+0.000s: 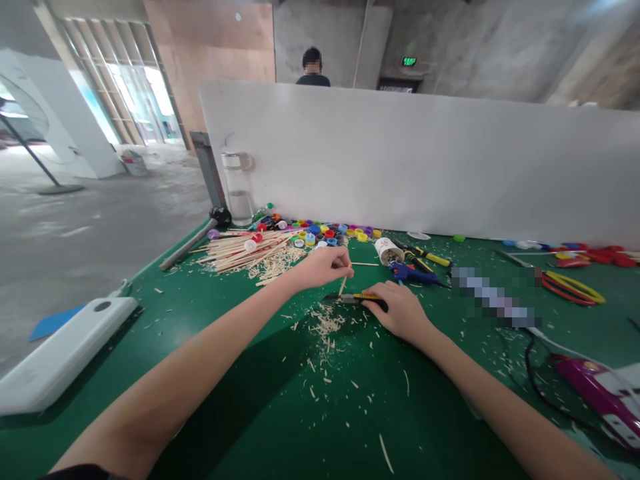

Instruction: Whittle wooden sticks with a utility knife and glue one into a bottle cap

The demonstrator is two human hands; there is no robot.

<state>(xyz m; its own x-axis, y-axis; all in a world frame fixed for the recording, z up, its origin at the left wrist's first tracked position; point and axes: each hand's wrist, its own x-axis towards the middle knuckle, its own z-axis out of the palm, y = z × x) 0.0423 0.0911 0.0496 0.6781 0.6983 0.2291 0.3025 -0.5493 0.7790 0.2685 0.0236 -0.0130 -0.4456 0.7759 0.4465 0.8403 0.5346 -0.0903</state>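
My left hand [325, 265] pinches a thin wooden stick [343, 287] that slants down toward the table. A yellow and black utility knife [361, 298] is gripped in my right hand [400, 311], its blade pointing left at the stick's lower end. Whether the blade touches the wood I cannot tell. Below them lies a small heap of wood shavings [327, 325] on the green table [280, 413]. Another thin stick [365, 265] lies just beyond my left fingertips.
Beyond my left hand are a pile of wooden sticks [235, 251] and colourful bottle caps [330, 233]. A tipped paper cup [389, 251], a blue glue gun [414, 273] and pliers [433, 257] lie right of centre. A white panel [400, 160] borders the back; a person [313, 79] is behind it.
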